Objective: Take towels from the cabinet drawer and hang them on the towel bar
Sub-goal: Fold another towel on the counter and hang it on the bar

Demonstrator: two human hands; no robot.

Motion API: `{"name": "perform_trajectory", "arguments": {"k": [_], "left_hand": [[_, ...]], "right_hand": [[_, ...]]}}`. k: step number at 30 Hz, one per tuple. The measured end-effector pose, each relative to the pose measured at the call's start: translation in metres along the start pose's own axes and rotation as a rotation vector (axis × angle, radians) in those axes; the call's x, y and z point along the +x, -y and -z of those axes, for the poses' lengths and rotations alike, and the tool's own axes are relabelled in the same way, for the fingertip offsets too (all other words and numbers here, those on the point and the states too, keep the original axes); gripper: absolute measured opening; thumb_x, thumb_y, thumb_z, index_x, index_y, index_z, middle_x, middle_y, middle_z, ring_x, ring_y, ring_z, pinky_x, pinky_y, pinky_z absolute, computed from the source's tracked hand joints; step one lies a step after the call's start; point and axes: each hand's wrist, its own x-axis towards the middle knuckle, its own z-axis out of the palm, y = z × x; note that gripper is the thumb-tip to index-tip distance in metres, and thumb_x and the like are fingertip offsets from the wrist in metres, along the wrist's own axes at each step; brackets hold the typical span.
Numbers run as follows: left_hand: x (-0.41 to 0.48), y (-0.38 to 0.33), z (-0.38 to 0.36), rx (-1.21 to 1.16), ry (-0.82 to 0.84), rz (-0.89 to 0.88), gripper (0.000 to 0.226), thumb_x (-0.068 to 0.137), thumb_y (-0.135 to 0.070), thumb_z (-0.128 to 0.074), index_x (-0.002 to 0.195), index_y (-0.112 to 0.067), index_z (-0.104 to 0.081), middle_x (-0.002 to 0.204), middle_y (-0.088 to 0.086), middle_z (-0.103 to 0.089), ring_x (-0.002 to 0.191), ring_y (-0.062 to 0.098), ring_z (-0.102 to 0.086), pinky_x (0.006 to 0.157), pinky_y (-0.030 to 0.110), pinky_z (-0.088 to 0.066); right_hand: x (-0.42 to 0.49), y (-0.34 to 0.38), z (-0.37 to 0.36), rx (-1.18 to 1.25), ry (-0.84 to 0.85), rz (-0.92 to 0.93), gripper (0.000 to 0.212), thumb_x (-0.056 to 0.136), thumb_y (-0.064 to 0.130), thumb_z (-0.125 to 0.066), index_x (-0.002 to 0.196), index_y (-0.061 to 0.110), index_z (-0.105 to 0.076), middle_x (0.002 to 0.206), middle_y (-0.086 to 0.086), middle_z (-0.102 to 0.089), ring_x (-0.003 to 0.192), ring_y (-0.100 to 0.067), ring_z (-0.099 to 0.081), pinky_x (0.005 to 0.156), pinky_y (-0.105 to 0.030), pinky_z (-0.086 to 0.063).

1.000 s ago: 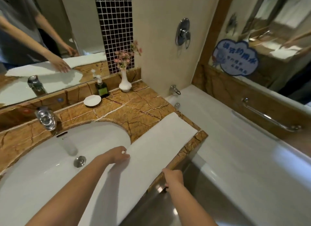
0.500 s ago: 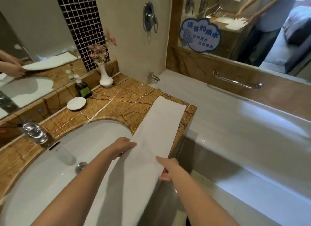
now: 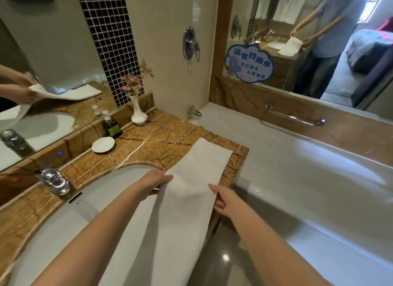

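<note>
L→R. Far left: faucet (image 3: 54, 180) at the back of the sink (image 3: 102, 205), basin looks empty. Marble counter (image 3: 153, 143) behind it has a soap dish (image 3: 103, 144), a dark pump bottle (image 3: 111, 126) and a white vase (image 3: 138, 113) w/ pink flowers, all well apart from the towel.

Left hand (image 3: 156, 182): pinching the towel's left edge, thumb on top, fingers under the cloth. Towel (image 3: 191, 196) = white, folded into a long strip; far end lies flat on the counter corner by the tub, mid section is lifted between the hands, near end hangs toward the camera over the sink rim.

Right hand (image 3: 223, 198): at the towel's right edge, fingers curled under it. Probably a light grip, but can't tell how firm; the contact is hidden by the cloth.

Right of that: bathtub (image 3: 308, 179), chrome bar (image 3: 295, 117) on the far wall above it. Could be the hang target, not sure.

Progress est: drawer not in view, one towel out and strip-folded, so fetch looks done for this one. Nothing hung on that bar yet. Left: lift clear, carry over, drape. More towels? Unknown.
</note>
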Motion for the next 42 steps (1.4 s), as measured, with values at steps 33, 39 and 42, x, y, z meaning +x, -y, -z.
{"name": "perform_trajectory", "arguments": {"k": [33,39,42], "left_hand": [[-0.18,-0.208,0.121,-0.187,-0.527,-0.419,0.02,0.087,-0.023,-0.066,0.079,-0.004,-0.066,0.071,0.007,-0.057,0.067,0.017,-0.053,0.066,0.026,-0.044],[-0.228,-0.214,0.137,-0.323,-0.676,-0.43,0.015,0.089,-0.019,-0.064,0.084,-0.007,-0.057,0.061,0.004,-0.044,0.056,0.013,-0.045,0.051,0.017,-0.045],[-0.253,-0.21,0.141,-0.322,-0.766,-0.417,0.017,0.088,-0.021,-0.065,0.09,-0.004,-0.06,0.069,0.008,-0.046,0.062,0.015,-0.049,0.06,0.021,-0.048]], "right_hand": [[-0.135,0.286,-0.134,-0.421,0.567,0.658,0.027,0.08,0.017,-0.076,0.102,0.005,-0.068,0.096,-0.008,-0.07,0.088,-0.022,-0.066,0.067,-0.029,-0.055],[-0.16,0.307,-0.183,-0.55,0.793,0.666,0.009,0.084,0.014,-0.071,0.089,0.009,-0.066,0.085,-0.005,-0.067,0.077,-0.019,-0.061,0.07,-0.029,-0.051],[-0.171,0.305,-0.204,-0.605,0.866,0.695,0.012,0.083,0.015,-0.071,0.092,0.008,-0.068,0.088,-0.005,-0.068,0.078,-0.018,-0.06,0.064,-0.029,-0.048]]}}
